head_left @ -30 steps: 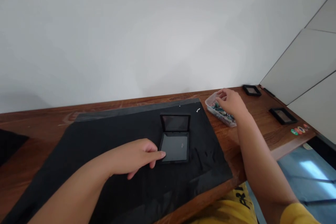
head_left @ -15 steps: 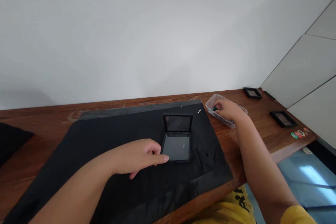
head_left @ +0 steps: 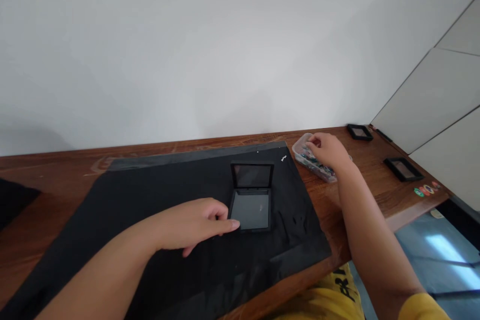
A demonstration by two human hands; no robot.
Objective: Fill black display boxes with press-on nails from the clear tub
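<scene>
1. Dark cloth corner (head_left: 15,199) at far left edge of the wooden table (head_left: 67,170): soft, matte, partly out of frame.
2. Black mat (head_left: 157,185) covers most of the table: flat, matte, some wrinkles near its right front corner. Looks thin and limp, probably grippy enough to stop things sliding.
3. Left hand (head_left: 191,225) rests palm-down on the mat, fingers loosely curled, not clamped on anything. Fingertips touch the front-left corner of the display case.
4. Display case (head_left: 250,197) sits mid-mat, hinged open: lid upright at the back, base flat. Black rigid frame, square, with a glossy clear film in both halves. Judgement: light, stiff frame, but the film looks thin and easy to mark. Hold it by the frame edges or corners, not the film. A small pale speck shows on the base film; can't tell what it is.
5. Tiny white scrap (head_left: 284,158) near the mat's back right corner.
6. Clear plastic tub (head_left: 300,151) on bare table right of the mat: shallow, thin-walled, holds small mixed-colour pieces, mostly teal. Judgement: light, slides easily, small parts prone to spilling.
7. Right hand (head_left: 328,151) is over and in the tub, fingers bent down into the pieces. Can't tell if it's pinching one.
8. Two more closed black cases (head_left: 359,131), (head_left: 403,168) further right, well apart.
9. Coloured rings (head_left: 425,190) at the table's right edge.
</scene>
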